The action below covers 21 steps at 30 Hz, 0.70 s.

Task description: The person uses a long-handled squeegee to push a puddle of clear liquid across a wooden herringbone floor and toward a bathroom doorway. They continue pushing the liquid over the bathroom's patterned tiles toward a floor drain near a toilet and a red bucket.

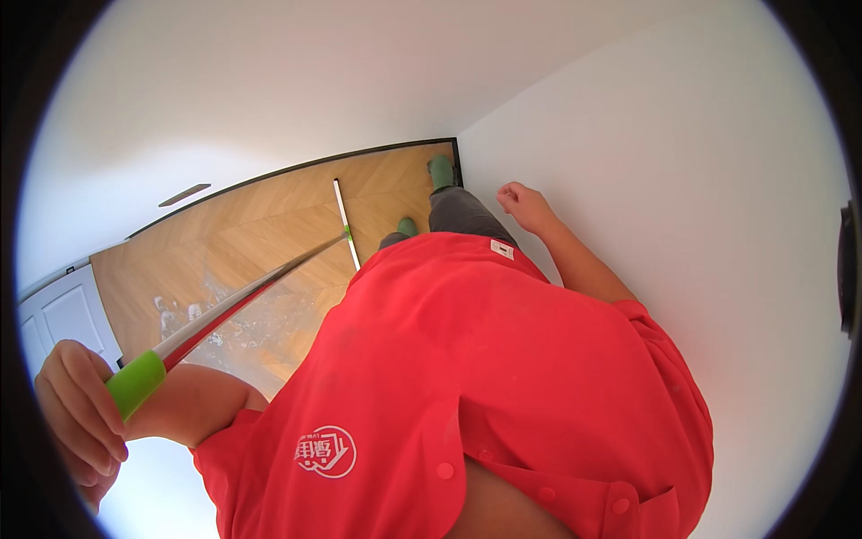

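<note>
My left hand (76, 409) is closed around the bright green grip (136, 384) of a long-handled floor squeegee. Its silver pole (260, 292), with a red streak along it, slants away to the floor. There it meets a long, thin white bar (340, 207) at a green joint (347, 233). Beside the right wall hangs my right hand (528, 207), its fingers curled in with nothing visible in them. It is apart from the squeegee.
Wet-looking white smears (238, 323) mark the wood-patterned floor (256, 211). A dark skirting strip (359, 154) edges it below white walls (664, 189), which meet in a corner ahead. My green shoes (440, 171) stand near that corner. A white panelled door (72, 310) is at far left.
</note>
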Each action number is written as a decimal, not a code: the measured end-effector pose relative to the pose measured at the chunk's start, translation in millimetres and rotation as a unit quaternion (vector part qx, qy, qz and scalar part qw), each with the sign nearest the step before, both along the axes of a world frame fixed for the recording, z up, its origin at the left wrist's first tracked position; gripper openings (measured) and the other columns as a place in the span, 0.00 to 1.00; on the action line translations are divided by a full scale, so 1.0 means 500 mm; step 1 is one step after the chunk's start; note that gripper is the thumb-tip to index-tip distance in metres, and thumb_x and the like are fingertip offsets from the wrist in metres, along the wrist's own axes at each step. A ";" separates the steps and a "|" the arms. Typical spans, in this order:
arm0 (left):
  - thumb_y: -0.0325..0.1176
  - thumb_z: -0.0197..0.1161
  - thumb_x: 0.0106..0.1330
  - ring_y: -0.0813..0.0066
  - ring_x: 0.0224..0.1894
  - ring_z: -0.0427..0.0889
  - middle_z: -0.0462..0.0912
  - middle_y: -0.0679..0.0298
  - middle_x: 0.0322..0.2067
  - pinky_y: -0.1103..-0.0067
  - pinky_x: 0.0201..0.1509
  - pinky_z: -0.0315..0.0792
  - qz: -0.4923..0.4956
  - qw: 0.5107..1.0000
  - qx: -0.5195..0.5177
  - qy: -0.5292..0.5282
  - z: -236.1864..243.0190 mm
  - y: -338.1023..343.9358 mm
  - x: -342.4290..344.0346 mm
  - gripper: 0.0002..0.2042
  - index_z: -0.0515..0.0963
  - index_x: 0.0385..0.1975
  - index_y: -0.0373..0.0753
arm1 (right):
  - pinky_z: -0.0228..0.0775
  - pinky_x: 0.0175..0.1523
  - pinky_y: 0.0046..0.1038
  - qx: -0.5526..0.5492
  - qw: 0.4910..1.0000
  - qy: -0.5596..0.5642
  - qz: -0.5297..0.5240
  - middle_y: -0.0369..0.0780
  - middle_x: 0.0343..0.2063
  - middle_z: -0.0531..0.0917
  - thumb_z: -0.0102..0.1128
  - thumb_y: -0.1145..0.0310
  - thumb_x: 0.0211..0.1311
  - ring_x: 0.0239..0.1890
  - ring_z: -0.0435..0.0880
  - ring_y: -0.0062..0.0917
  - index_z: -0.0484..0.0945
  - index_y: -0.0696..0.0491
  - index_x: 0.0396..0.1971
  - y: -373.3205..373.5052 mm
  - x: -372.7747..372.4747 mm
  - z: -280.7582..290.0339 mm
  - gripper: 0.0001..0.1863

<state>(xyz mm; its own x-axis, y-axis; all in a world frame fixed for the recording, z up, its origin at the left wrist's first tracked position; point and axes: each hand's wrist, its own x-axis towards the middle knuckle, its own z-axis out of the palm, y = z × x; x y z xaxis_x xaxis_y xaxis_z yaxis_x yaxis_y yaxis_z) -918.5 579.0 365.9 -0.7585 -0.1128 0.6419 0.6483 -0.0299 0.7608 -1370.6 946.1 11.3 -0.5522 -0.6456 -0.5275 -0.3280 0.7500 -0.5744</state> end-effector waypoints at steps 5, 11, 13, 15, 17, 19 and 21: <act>0.36 0.62 0.65 0.92 0.22 0.82 0.81 0.74 0.20 0.97 0.28 0.74 -0.063 0.985 -0.159 -0.015 0.023 -0.061 0.029 0.12 0.70 0.21 0.46 | 0.73 0.42 0.31 0.000 1.000 0.011 -0.006 0.42 0.31 0.83 0.58 0.58 0.61 0.35 0.82 0.31 0.78 0.53 0.40 0.005 -0.013 0.006 0.15; 0.38 0.64 0.62 0.92 0.16 0.79 0.78 0.78 0.14 0.97 0.24 0.72 0.000 0.994 -0.102 -0.036 0.017 -0.040 0.003 0.16 0.66 0.15 0.49 | 0.73 0.41 0.31 0.000 1.000 -0.005 -0.016 0.42 0.31 0.83 0.58 0.58 0.61 0.35 0.82 0.31 0.78 0.53 0.39 0.017 -0.029 -0.007 0.14; 0.38 0.64 0.62 0.93 0.15 0.78 0.77 0.78 0.13 0.97 0.23 0.71 -0.025 0.996 -0.074 -0.036 0.015 -0.043 0.000 0.18 0.65 0.13 0.50 | 0.73 0.40 0.30 0.002 1.000 0.001 -0.015 0.42 0.31 0.83 0.58 0.59 0.61 0.34 0.82 0.30 0.78 0.53 0.39 0.016 -0.029 -0.002 0.14; 0.39 0.64 0.62 0.93 0.14 0.78 0.77 0.78 0.12 0.97 0.23 0.71 -0.038 0.997 -0.063 -0.029 0.016 -0.028 -0.050 0.19 0.64 0.12 0.50 | 0.73 0.40 0.29 -0.001 1.000 -0.008 -0.023 0.41 0.30 0.83 0.58 0.59 0.61 0.33 0.82 0.28 0.78 0.53 0.39 0.009 -0.026 0.005 0.14; 0.43 0.63 0.61 0.93 0.13 0.77 0.77 0.78 0.12 0.97 0.23 0.68 -0.023 0.999 -0.038 -0.024 0.019 -0.022 -0.076 0.17 0.66 0.13 0.51 | 0.72 0.39 0.28 -0.011 0.999 -0.032 -0.041 0.40 0.30 0.83 0.58 0.60 0.61 0.33 0.81 0.27 0.78 0.53 0.39 0.004 -0.020 0.012 0.13; 0.51 0.61 0.59 0.92 0.11 0.74 0.76 0.78 0.10 0.96 0.23 0.64 0.016 1.000 0.010 -0.019 0.014 -0.012 -0.068 0.16 0.71 0.16 0.51 | 0.72 0.39 0.28 -0.027 0.998 -0.037 -0.035 0.40 0.30 0.83 0.58 0.61 0.61 0.32 0.81 0.26 0.78 0.53 0.38 0.011 -0.015 0.008 0.13; 0.46 0.64 0.60 0.92 0.13 0.77 0.77 0.78 0.11 0.96 0.24 0.69 0.069 0.997 -0.026 -0.015 0.020 0.021 -0.076 0.17 0.68 0.13 0.50 | 0.72 0.39 0.28 -0.042 0.998 -0.037 -0.033 0.40 0.29 0.83 0.58 0.62 0.60 0.31 0.80 0.26 0.79 0.54 0.38 0.024 -0.003 0.013 0.12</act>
<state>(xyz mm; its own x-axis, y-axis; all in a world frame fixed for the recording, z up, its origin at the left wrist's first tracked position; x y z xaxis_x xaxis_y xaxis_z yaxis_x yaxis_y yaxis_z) -956.2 589.5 376.0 -0.7570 -0.1839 0.6270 0.6205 0.0986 0.7780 -1371.9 958.0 18.1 -0.5570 -0.6528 -0.5134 -0.2335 0.7163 -0.6575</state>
